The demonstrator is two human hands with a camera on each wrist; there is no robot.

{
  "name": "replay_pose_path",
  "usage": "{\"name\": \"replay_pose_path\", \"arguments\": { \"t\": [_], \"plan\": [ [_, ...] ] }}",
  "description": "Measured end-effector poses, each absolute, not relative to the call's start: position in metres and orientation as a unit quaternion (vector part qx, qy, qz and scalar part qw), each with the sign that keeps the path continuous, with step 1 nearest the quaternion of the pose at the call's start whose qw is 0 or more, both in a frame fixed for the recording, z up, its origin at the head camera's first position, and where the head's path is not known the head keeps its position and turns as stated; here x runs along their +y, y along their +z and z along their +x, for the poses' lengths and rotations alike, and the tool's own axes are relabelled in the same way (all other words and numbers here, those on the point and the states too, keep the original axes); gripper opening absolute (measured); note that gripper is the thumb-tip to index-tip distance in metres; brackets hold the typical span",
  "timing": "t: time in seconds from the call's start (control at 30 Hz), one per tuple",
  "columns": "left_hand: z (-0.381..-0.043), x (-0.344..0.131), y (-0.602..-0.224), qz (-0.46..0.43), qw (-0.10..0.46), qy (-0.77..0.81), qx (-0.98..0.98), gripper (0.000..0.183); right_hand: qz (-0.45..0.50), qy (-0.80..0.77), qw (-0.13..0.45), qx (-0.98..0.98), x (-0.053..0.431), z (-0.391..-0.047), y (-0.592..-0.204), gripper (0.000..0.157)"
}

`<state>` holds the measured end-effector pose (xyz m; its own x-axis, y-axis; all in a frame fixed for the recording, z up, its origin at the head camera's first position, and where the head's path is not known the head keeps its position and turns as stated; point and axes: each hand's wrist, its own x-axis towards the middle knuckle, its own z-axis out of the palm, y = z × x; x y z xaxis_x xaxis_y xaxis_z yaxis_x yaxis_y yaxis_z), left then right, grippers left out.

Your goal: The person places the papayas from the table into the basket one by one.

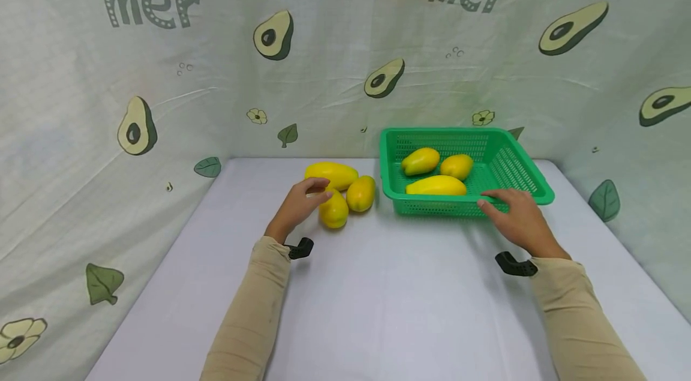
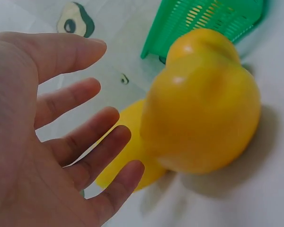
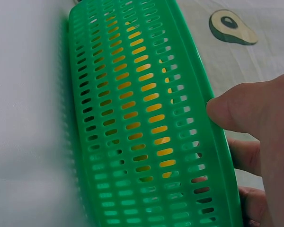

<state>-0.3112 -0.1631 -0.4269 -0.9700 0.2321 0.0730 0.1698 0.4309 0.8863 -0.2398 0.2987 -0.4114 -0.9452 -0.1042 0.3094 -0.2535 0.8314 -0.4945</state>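
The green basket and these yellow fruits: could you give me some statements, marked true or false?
The left hand holds nothing. True.
The right hand grips the green basket by its rim. True.
Three yellow fruits lie in the basket. True.
Every fruit is in the basket. False: three loose fruits lie on the table.
In the head view, the basket stands left of the loose fruits. False: it stands right of them.
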Motion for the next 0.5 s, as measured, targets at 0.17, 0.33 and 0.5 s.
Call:
{"name": "replay_pose_path", "arguments": {
  "t": [0.17, 0.33, 0.5],
  "plan": [
    [-0.308, -0.170, -0.439, 0.112, 0.028, 0.523, 0.844, 0.052, 0.094, 0.272, 0.131, -0.949, 0.298, -0.239, -0.411, 0.047],
    [-0.304, -0.171, -0.446, 0.098, 0.043, 0.527, 0.843, 0.054, 0.097, 0.273, 0.134, -0.948, 0.298, -0.239, -0.411, 0.046],
    [-0.301, -0.171, -0.453, 0.087, 0.059, 0.539, 0.836, 0.058, 0.093, 0.274, 0.131, -0.948, 0.298, -0.239, -0.411, 0.046]
  ]
}}
